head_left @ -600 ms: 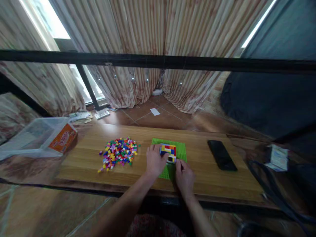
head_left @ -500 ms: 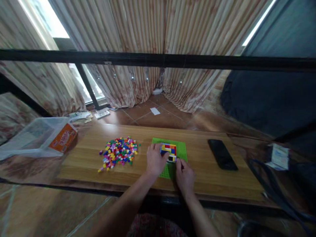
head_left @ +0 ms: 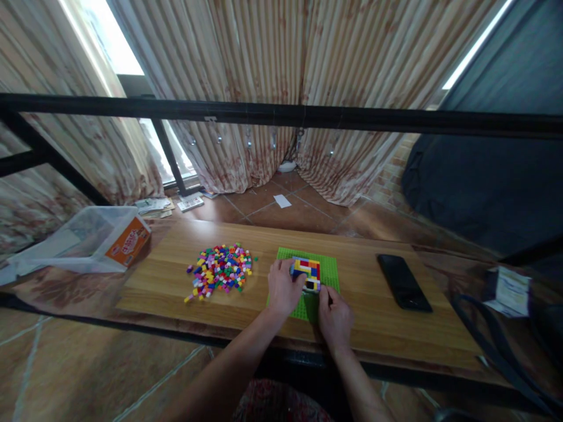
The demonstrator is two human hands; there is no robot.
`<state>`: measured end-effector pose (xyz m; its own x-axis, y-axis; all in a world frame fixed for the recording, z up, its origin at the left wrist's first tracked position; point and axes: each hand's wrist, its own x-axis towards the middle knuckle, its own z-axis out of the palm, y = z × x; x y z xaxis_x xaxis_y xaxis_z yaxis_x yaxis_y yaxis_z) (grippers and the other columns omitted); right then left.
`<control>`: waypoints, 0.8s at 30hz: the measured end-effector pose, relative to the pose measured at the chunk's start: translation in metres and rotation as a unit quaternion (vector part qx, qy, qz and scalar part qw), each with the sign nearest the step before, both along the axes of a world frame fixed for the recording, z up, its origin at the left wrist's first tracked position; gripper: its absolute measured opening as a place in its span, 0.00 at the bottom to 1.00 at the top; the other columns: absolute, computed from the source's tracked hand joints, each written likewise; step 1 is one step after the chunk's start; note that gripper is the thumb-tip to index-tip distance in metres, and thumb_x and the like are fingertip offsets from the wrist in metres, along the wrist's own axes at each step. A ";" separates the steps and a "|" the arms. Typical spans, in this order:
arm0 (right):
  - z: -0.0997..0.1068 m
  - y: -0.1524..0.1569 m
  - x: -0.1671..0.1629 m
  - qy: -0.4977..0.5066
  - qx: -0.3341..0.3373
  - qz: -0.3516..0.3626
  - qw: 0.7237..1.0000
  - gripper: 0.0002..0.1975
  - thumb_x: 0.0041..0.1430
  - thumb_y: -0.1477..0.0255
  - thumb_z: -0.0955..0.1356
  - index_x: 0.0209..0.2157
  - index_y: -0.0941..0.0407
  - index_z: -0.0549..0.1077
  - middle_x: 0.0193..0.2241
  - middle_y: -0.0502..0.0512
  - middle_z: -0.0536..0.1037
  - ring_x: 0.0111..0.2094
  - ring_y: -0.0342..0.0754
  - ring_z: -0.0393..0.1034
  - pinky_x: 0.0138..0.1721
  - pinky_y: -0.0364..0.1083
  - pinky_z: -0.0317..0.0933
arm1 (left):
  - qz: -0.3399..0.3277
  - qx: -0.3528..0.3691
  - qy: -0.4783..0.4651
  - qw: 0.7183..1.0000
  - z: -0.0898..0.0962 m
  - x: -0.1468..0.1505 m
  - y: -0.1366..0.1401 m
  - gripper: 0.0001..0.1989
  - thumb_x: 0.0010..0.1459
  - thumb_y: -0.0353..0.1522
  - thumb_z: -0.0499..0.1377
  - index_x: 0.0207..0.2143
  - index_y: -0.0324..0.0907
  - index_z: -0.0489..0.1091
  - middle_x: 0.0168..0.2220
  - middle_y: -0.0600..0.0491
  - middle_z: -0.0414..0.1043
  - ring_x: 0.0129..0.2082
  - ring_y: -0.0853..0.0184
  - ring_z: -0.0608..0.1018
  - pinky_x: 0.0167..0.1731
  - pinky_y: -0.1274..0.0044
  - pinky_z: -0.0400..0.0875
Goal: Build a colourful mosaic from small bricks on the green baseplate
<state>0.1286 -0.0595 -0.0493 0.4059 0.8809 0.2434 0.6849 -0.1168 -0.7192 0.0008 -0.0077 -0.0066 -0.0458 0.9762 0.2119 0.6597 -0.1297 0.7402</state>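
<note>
A small block structure (head_left: pixel 311 271) in red, yellow, blue and white stands on a green studded baseplate (head_left: pixel 329 266). My left hand (head_left: pixel 284 287) grips its left side, fingers behind and thumb along the front. At the structure's front right corner is my right hand (head_left: pixel 335 313), its thumb and forefinger pinched together; whatever lies between those fingertips is too small to make out. A pile of loose, many-coloured toy bricks (head_left: pixel 222 269) lies to the left of the baseplate.
A black phone (head_left: pixel 403 282) rests on the right of the wooden board (head_left: pixel 149 287). Beyond the left end sits a clear plastic bin (head_left: pixel 94 240) with an orange label. A dark metal bar (head_left: pixel 264 114) crosses behind, before striped curtains (head_left: pixel 246 53).
The whole view has shifted slightly, so everything appears a little further right. Both hands keep nearly the same pose at the block structure.
</note>
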 end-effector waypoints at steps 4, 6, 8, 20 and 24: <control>-0.003 0.000 0.002 -0.011 0.007 0.001 1.000 0.28 0.66 0.54 0.56 0.34 0.58 0.78 0.30 0.61 0.80 0.30 0.52 0.72 0.32 0.45 0.56 | -0.001 0.039 -0.010 0.999 -0.007 -0.022 -0.008 0.12 0.58 0.29 0.58 0.45 0.41 0.69 0.43 0.47 0.71 0.47 0.60 0.73 0.50 0.68 0.69; -0.005 0.000 0.003 -0.015 0.007 -0.001 1.000 0.28 0.66 0.54 0.56 0.35 0.59 0.78 0.30 0.62 0.81 0.30 0.53 0.72 0.32 0.46 0.56 | 0.006 0.045 0.016 0.999 -0.011 -0.041 -0.012 0.11 0.57 0.26 0.57 0.44 0.41 0.70 0.42 0.47 0.72 0.46 0.60 0.73 0.49 0.68 0.70; -0.007 -0.001 0.003 -0.016 0.007 0.000 1.000 0.29 0.66 0.53 0.56 0.35 0.59 0.78 0.31 0.63 0.81 0.31 0.53 0.73 0.32 0.46 0.57 | 0.037 0.052 0.052 0.997 -0.014 -0.064 -0.014 0.11 0.57 0.24 0.56 0.43 0.41 0.70 0.43 0.47 0.72 0.46 0.60 0.74 0.49 0.68 0.69; -0.006 0.000 0.003 -0.016 0.006 0.001 1.000 0.28 0.66 0.53 0.55 0.34 0.58 0.78 0.30 0.62 0.80 0.30 0.52 0.72 0.32 0.46 0.56 | 0.018 -0.012 0.323 0.946 -0.002 -0.110 -0.002 0.12 0.62 0.29 0.52 0.37 0.44 0.76 0.42 0.48 0.75 0.45 0.55 0.73 0.43 0.67 0.65; -0.004 0.000 0.002 -0.017 0.002 -0.003 1.000 0.28 0.66 0.54 0.56 0.33 0.58 0.78 0.29 0.61 0.80 0.30 0.52 0.71 0.32 0.45 0.56 | 0.019 -0.032 0.348 0.937 -0.001 -0.109 -0.002 0.14 0.63 0.28 0.49 0.37 0.44 0.75 0.42 0.47 0.75 0.45 0.55 0.73 0.42 0.66 0.64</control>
